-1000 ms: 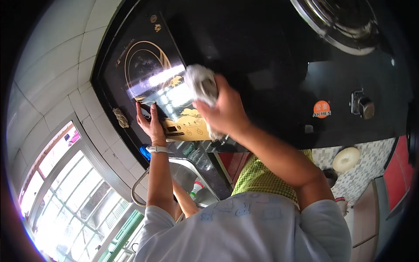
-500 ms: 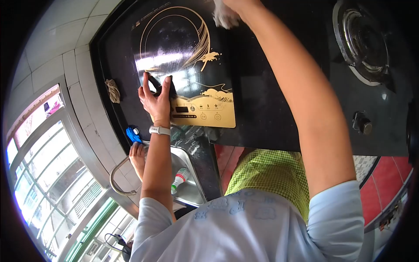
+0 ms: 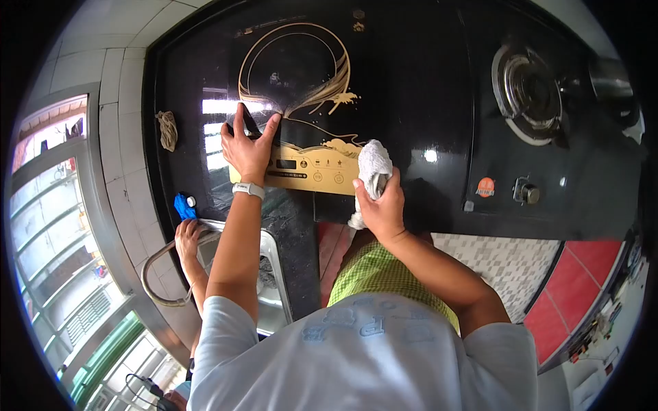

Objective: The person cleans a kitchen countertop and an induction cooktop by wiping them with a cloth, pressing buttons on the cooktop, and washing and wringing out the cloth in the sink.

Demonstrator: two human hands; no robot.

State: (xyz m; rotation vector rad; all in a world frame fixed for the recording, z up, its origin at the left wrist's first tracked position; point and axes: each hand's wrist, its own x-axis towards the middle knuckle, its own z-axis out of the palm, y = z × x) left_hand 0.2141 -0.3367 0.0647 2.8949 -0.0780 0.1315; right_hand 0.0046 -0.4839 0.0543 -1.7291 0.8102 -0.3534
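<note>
Induction cooker: flat black glass plate with a gold ring design and gold control panel (image 3: 308, 127), lying on the glossy black worktop (image 3: 418, 123).
Left hand: the person's left hand (image 3: 248, 152), wearing a pale wristband (image 3: 248, 190), rests on the cooker's left part, grip spread, thumb apart from the fingers; it occupies much the same place as half a second earlier.
Right hand: the person's right hand (image 3: 384, 209), grip closed around a bunched white cloth (image 3: 373, 168), thumb against its near side.
Cloth position: at the right end of the gold panel, by the worktop's near edge.
Change: half a second earlier the cloth was beyond the panel at the far side, the right arm extended; now it is drawn back and the elbow bent.
Second person: a hand (image 3: 186, 240) at the sink's corner, just beside a crumpled blue item (image 3: 184, 205).
Right side: round metal gas burner (image 3: 529, 96), well apart from the cloth.
</note>
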